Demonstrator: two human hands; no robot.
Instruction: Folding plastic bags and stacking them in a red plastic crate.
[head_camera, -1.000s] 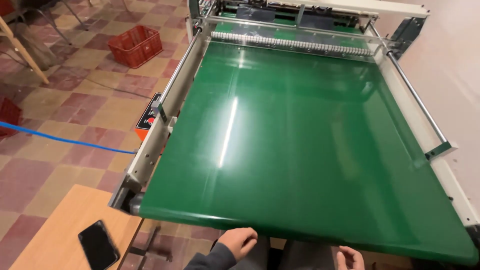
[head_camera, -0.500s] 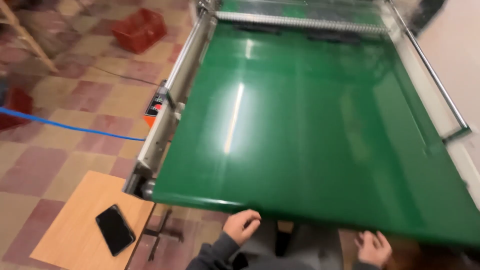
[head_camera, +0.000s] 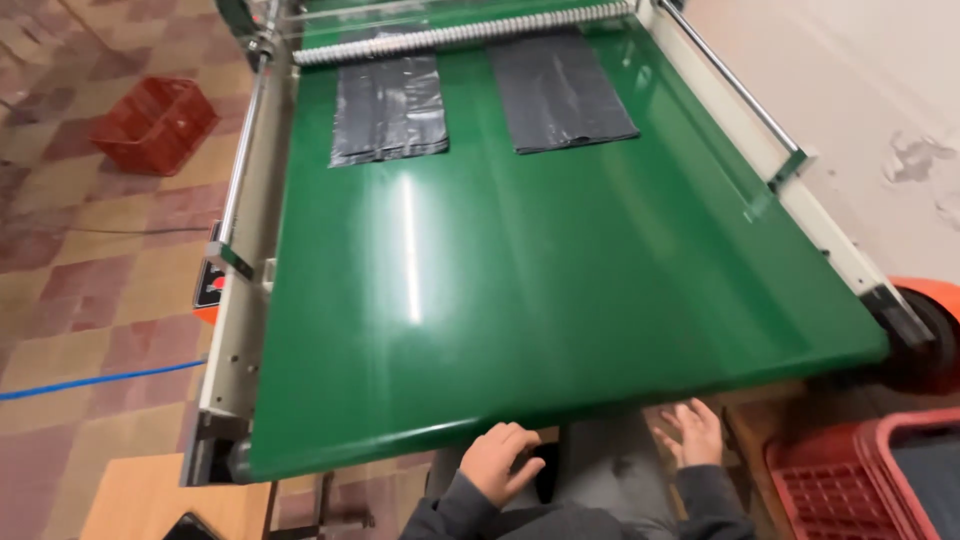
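Observation:
A wide green conveyor belt fills the view. Two dark grey plastic bags lie flat at its far end: one on the left, one on the right, both just below a ribbed roller. My left hand rests with curled fingers just below the belt's near edge and holds nothing. Beside it, my right hand is spread, palm partly up, also empty. Both hands hover over my grey-trousered lap, far from the bags.
A red crate stands on the tiled floor at the left. A blue cable crosses the floor. A wooden table corner with a dark phone sits lower left. Another red crate and an orange machine part are at right.
Two grey bags have come out onto the belt's far end, which was bare before. The view has swung to the right. My hands stay at the near edge, the right one more spread.

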